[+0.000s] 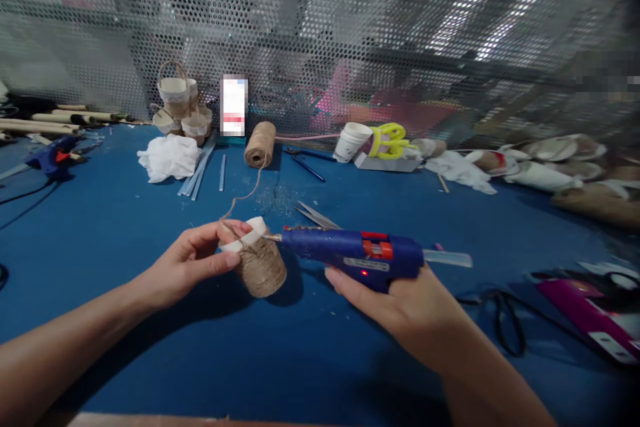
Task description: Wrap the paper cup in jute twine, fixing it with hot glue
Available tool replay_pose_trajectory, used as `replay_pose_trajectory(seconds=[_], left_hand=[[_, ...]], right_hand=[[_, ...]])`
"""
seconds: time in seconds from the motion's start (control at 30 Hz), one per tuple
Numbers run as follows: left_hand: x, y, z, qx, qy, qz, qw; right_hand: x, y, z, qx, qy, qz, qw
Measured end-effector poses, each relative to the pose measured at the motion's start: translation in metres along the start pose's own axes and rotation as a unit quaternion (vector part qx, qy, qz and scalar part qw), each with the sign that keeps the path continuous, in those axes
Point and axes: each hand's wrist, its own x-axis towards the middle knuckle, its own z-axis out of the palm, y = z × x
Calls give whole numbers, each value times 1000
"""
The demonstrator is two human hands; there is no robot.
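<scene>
A small cup (263, 268) wound with brown twine, its white rim (256, 232) uncovered, is tilted between the fingers and thumb of my left hand (203, 257). Twine (249, 194) runs from the cup back to a spool (261, 145). My right hand (400, 300) grips a blue glue gun (345, 252) with a red light on its side. The gun's metal nozzle touches or nearly touches the cup just under the rim. A clear glue stick (450, 258) sticks out of the gun's back end.
Scissors (319, 216) lie behind the gun, pliers (309, 167) farther back. White cloth (170, 158), glue sticks (199, 170) and twine-covered baskets (175, 103) are back left. A second glue gun (55, 159) lies far left. Paper cups (351, 141) stand back right; a purple power strip (585, 320) is right.
</scene>
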Motion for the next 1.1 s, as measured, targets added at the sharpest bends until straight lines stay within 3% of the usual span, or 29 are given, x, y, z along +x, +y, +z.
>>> replay_pose_trajectory(seconds=[0.17, 0.43, 0.83, 1.1], left_hand=[[-2, 2, 1, -18, 1, -36, 999], [-1, 1, 1, -23, -5, -28, 999], [-3, 3, 0, -11, -7, -29, 999], [-3, 1, -1, -10, -8, -21, 1000]], right_hand=[[4, -8, -4, 18, -45, 59, 997], [-3, -1, 2, -3, -5, -11, 1000], [3, -9, -5, 20, -53, 67, 996], [2, -10, -5, 36, -42, 52, 997]])
